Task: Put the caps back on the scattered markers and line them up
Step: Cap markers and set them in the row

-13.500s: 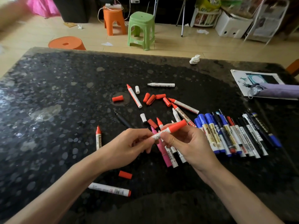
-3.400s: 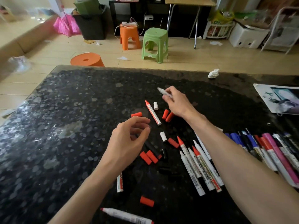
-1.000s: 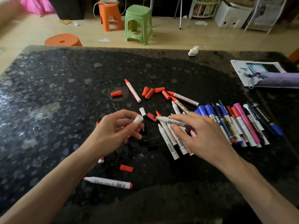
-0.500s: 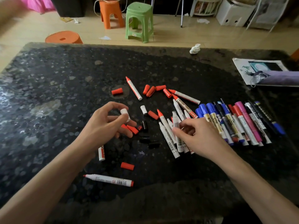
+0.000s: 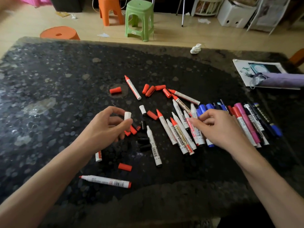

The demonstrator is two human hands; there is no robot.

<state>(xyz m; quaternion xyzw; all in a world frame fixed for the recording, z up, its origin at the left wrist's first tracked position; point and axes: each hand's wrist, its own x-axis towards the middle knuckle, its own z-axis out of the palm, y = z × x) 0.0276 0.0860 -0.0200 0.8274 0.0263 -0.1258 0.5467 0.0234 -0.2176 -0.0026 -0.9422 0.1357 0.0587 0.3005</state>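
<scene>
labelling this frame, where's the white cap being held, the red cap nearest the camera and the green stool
white cap (image 5: 127,115): head view, its upper half
red cap (image 5: 125,167): head view, middle of its side
green stool (image 5: 139,6): head view, seat top

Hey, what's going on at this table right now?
A person is sorting markers on a dark table. The left hand pinches a white cap between thumb and fingers. The right hand reaches into a cluster of uncapped markers and touches one of them; whether it grips it is unclear. Several red caps lie loose farther back, and a row of capped markers is lined up on the right.
</scene>
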